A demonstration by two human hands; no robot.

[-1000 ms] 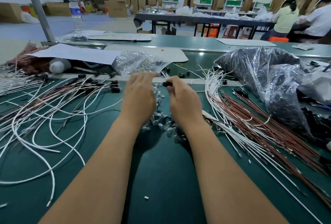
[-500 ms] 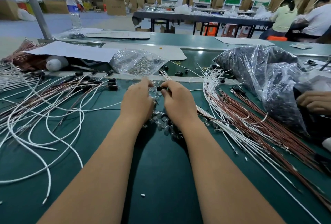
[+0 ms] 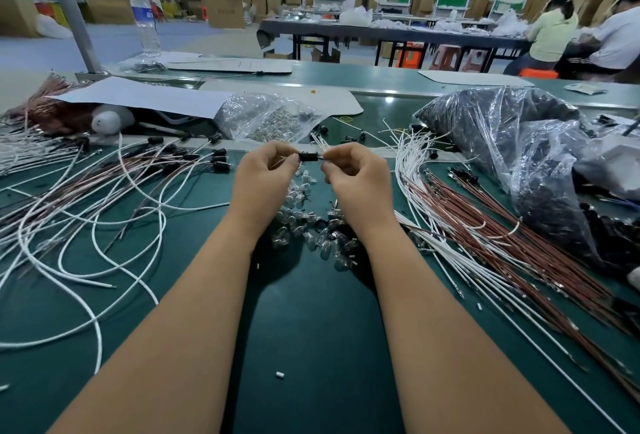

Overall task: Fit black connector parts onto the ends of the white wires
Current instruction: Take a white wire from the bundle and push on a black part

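Both my hands are raised over the green table [image 3: 311, 312] at its middle. My left hand [image 3: 265, 173] pinches the left end of a small black connector part [image 3: 308, 156]. My right hand [image 3: 356, 173] pinches the other end, where a thin white wire end [image 3: 318, 142] meets it; a few white wire tips stick up behind. Finished white and brown wires with black connectors [image 3: 218, 158] lie fanned at the left. Bare white wires [image 3: 408, 170] and brown wires [image 3: 502, 236] lie at the right.
Small clear glass bulbs [image 3: 311, 232] are heaped under my hands. A clear bag of bulbs [image 3: 270, 118] lies behind, a large bag of black parts [image 3: 519, 142] at the right. A water bottle [image 3: 145, 24] stands far left. Two people sit at a far table.
My hands have lifted off the bulb heap and drawn slightly apart, with the black connector now held between them. The other person's hand at the right edge is gone.
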